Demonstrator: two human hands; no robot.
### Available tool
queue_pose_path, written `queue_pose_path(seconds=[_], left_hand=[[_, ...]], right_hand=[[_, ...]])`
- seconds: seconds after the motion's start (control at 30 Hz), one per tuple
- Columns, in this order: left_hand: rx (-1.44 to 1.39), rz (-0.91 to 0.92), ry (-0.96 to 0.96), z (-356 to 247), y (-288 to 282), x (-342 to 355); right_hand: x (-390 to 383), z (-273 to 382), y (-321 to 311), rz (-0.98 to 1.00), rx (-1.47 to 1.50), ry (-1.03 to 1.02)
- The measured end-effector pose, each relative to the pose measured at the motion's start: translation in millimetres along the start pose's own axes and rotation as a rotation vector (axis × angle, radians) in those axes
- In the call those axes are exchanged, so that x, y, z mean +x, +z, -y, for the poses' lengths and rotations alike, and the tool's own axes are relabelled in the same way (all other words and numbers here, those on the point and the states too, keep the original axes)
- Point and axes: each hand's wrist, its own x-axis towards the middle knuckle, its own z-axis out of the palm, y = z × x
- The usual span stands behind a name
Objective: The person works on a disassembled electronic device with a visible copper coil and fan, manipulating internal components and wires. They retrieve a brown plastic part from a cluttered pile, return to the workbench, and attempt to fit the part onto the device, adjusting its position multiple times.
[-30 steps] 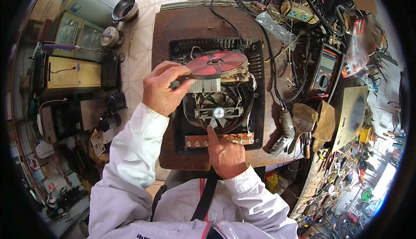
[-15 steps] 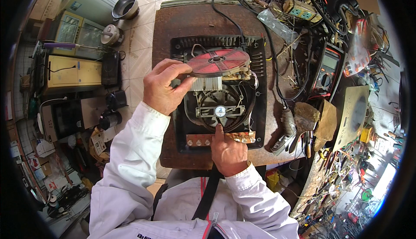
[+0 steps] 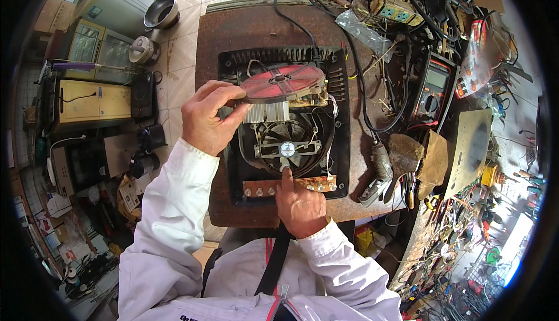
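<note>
My left hand [image 3: 211, 117] pinches the rim of a red-and-dark round coil disc [image 3: 298, 77], holding it tilted above a silver heatsink [image 3: 265, 111] in an opened black appliance housing [image 3: 227, 63]. My right hand [image 3: 301, 209] reaches up from below, its index finger extended to the lower blades of a black cooling fan [image 3: 300, 161] with a metal bracket across it; the other fingers are curled, with nothing visible held. A copper-coloured button board [image 3: 256, 189] runs along the housing's lower edge, partly behind that hand.
A worn wooden table [image 3: 215, 30] carries the housing. To its right lie cables, a multimeter [image 3: 432, 91], a tool [image 3: 379, 172], brown scraps and a metal panel [image 3: 466, 152]. A power strip [image 3: 396, 12] sits at the back. Pots [image 3: 161, 13] and stacked appliances are at left.
My right index finger has slid slightly right along the fan's lower part, to below its centre. My left hand keeps the disc raised. The whole view has shifted a little.
</note>
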Motion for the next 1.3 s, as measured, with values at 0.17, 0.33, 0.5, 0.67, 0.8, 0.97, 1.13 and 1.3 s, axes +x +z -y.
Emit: queue_pose_path(seconds=[0.17, 0.33, 0.5, 0.67, 0.8, 0.97, 1.13, 1.3], left_hand=[[0.009, -0.001, -0.009, 0.2, -0.6, 1.4], [-0.043, -0.015, -0.054, 0.2, -3.5, 15.4], [-0.045, 0.0, -0.077, 1.9, -6.1, 28.2], [-0.06, 0.017, -0.073, 3.1, -3.5, 32.3], [-0.038, 0.02, -0.06, 1.2, -1.9, 34.4], [-0.034, 0.037, -0.044, -6.0, -1.5, 32.3], [-0.038, 0.033, -0.012, -9.5, -0.4, 25.9], [-0.064, 0.014, -0.02, -6.8, 2.5, 21.5]], right_hand=[[0.4, 1.0, 0.0, 0.033, 0.004, 0.01], [0.5, 1.9, -5.8, -0.012, 0.043, -0.054], [-3.5, 1.3, -3.3, -0.031, 0.08, -0.023], [-11.2, -0.9, 0.7, -0.061, 0.103, 0.005], [-14.7, -1.4, 0.7, -0.034, 0.122, 0.044], [-14.3, -1.9, -8.7, -0.084, 0.203, 0.055], [5.5, -15.3, -32.1, -0.166, 0.43, 0.152], [19.3, -28.1, -52.8, -0.189, 0.512, 0.216]])
